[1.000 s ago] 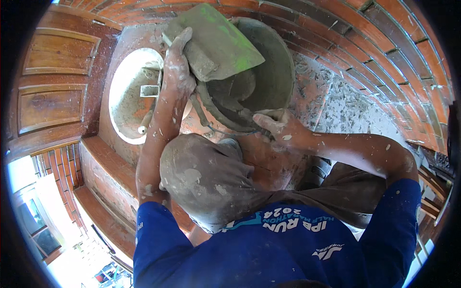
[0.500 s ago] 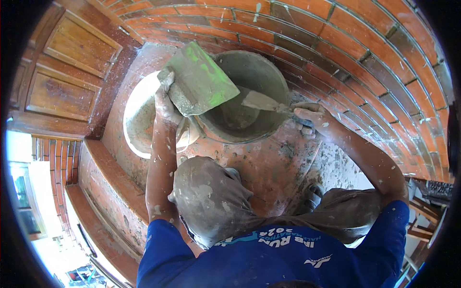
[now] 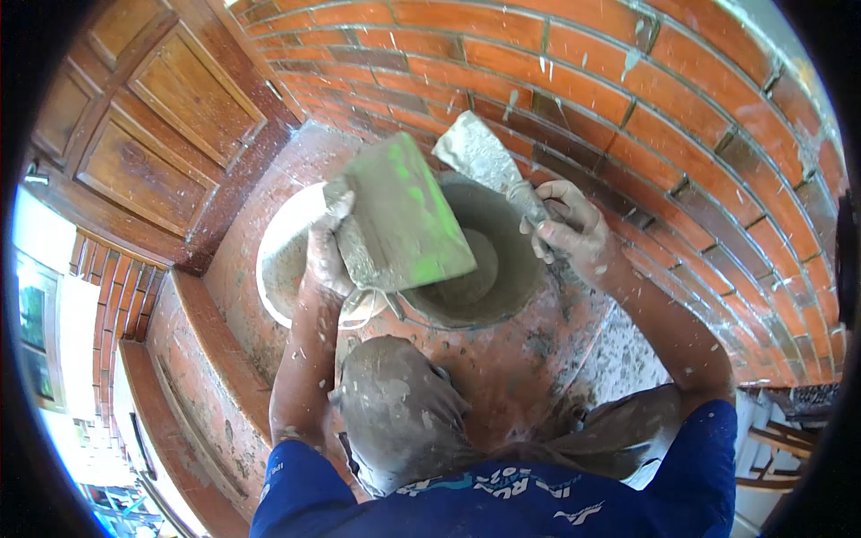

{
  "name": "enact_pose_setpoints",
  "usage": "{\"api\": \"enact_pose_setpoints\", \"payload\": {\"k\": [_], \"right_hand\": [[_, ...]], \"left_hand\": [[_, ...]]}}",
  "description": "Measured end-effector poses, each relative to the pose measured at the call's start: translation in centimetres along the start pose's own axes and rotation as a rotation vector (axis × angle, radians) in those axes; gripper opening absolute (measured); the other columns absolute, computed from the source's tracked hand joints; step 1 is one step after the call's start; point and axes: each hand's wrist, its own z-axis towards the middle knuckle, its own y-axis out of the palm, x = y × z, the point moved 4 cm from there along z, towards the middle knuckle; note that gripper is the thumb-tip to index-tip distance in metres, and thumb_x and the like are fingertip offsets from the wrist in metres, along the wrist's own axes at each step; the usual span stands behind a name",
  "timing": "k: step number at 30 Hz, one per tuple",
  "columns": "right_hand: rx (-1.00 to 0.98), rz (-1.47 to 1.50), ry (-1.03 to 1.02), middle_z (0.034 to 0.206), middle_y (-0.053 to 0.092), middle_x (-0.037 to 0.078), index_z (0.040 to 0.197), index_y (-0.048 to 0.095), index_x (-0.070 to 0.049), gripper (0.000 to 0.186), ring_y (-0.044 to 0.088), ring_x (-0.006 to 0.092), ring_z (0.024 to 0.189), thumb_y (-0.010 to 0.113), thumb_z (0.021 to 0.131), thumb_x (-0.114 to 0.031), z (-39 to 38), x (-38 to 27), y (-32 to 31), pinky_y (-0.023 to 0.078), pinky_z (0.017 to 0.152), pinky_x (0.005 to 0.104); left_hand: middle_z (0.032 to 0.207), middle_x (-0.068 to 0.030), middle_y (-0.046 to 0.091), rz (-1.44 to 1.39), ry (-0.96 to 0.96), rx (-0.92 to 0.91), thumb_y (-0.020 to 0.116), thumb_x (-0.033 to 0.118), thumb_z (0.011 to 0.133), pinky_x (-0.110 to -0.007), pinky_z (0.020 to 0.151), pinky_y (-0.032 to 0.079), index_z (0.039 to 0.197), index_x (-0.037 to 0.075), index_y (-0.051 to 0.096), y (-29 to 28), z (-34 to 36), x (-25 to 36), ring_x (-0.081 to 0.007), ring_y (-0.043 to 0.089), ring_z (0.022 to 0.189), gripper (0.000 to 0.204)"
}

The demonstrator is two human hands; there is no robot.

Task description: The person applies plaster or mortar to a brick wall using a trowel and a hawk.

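Note:
My left hand point(image 3: 330, 240) is closed round the edge handle of a green, mortar-smeared plastering float point(image 3: 408, 211), held tilted over the left side of a dark bucket. In my right hand point(image 3: 574, 229) is the handle of a trowel point(image 3: 480, 151), its flat blade coated with pale wet mortar and pointing up and left, above the bucket's far rim. The dark bucket point(image 3: 525, 278) stands between my hands with grey residue inside; the float hides part of it. Partly behind my left hand, a white bucket point(image 3: 273, 260) stands on the floor.
A brick wall point(image 3: 682, 134) spattered with mortar curves along the far and right sides. At the left is a panelled wooden door point(image 3: 170, 125), with a raised step point(image 3: 215, 336) below it. The reddish floor point(image 3: 502, 368) is stained with mortar. Wooden furniture point(image 3: 780, 453) shows at lower right.
The trowel has come up out of the dark bucket and its blade now points upward with mortar on it. The view has shifted, so the float and buckets appear lower and further right.

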Motion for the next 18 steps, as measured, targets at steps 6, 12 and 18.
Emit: {"api": "enact_pose_setpoints", "payload": {"k": [6,12,18], "right_hand": [[-0.012,-0.925,-0.609,0.109,0.058,0.012,0.113,0.058,-0.007,0.037,0.061,0.0251,0.096,0.067,0.079,0.004,1.3,-2.0,2.6,0.05,0.083,0.0351],[0.001,-1.156,-0.7,0.103,0.061,0.013,0.108,0.062,-0.007,0.037,0.062,0.0322,0.094,0.068,0.073,0.004,0.5,-4.3,-0.9,0.051,0.08,0.0389],[0.126,-1.097,-0.508,0.102,0.064,0.013,0.11,0.062,-0.007,0.034,0.063,0.0299,0.097,0.072,0.077,-0.005,-0.7,-8.1,-2.2,0.05,0.085,0.0403]], "left_hand": [[0.119,-0.0145,0.061,-0.159,-0.08,-0.154,0.06,0.027,0.089,-0.046,0.094,0.049,0.129,0.002,0.052,2.4,-0.5,-0.4,-0.029,0.06,0.107,0.048],[0.124,-0.0154,0.057,-0.208,0.052,-0.175,0.058,0.028,0.088,-0.045,0.098,0.046,0.132,0.003,0.049,1.2,-0.7,-0.2,-0.0303,0.057,0.111,0.052],[0.131,-0.0168,0.052,-0.132,0.11,-0.099,0.059,0.033,0.086,-0.047,0.1,0.045,0.137,0.005,0.044,2.7,-0.9,2.4,-0.0328,0.054,0.117,0.06]]}}
